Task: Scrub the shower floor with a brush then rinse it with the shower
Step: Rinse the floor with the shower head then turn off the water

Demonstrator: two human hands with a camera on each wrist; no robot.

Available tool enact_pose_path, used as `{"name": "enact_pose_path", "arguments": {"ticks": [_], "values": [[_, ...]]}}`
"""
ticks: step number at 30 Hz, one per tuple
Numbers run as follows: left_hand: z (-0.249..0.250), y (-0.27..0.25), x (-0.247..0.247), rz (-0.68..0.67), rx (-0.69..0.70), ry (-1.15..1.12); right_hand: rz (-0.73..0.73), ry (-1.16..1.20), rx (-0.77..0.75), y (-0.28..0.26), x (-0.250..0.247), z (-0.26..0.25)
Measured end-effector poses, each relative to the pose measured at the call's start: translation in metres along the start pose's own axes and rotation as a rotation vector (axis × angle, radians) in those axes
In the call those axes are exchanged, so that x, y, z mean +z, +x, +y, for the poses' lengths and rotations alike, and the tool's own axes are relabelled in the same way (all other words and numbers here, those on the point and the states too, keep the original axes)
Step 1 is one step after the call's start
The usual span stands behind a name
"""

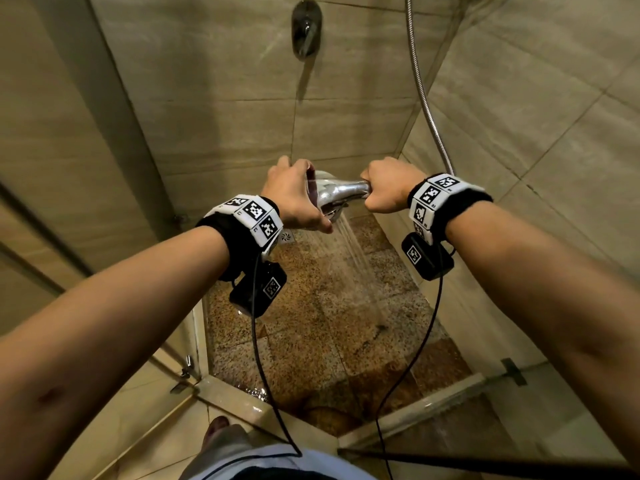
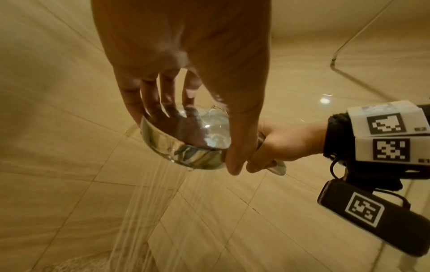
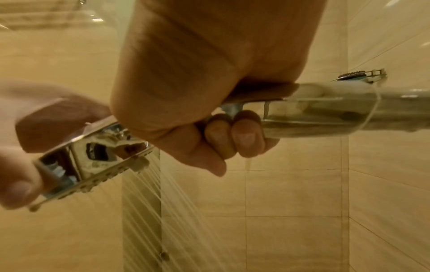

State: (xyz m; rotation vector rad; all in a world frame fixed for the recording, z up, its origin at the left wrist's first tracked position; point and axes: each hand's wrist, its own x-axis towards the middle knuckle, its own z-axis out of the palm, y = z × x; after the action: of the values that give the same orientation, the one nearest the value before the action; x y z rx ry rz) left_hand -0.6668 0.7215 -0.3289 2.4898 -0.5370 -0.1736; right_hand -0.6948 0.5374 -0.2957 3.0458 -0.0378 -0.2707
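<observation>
I hold a chrome shower head [image 1: 334,194] over the speckled brown shower floor [image 1: 322,327]. My right hand [image 1: 388,187] grips its handle in a fist. My left hand [image 1: 298,199] holds the round head, fingers over its back [image 2: 184,117] and thumb at the rim. Water [image 1: 356,261] sprays down and to the right onto the wet floor. In the right wrist view my fingers [image 3: 232,136] wrap the handle [image 3: 325,110] and the nozzle face [image 3: 93,176] points downward. No brush is in view.
Beige tiled walls close in on three sides. A mixer tap [image 1: 306,29] sits high on the back wall, and the metal hose [image 1: 424,98] hangs along the right corner. A white drain cover [image 1: 286,236] lies at the floor's far left. A raised threshold [image 1: 415,407] and glass door edge [image 1: 485,462] are near me.
</observation>
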Motion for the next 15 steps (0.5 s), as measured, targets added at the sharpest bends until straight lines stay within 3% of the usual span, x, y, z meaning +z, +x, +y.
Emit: {"name": "enact_pose_path", "arguments": {"ticks": [15], "values": [[-0.006,-0.006,-0.023,0.121,0.080,0.165,0.121,0.132,-0.030,0.007,0.007,-0.015]]}}
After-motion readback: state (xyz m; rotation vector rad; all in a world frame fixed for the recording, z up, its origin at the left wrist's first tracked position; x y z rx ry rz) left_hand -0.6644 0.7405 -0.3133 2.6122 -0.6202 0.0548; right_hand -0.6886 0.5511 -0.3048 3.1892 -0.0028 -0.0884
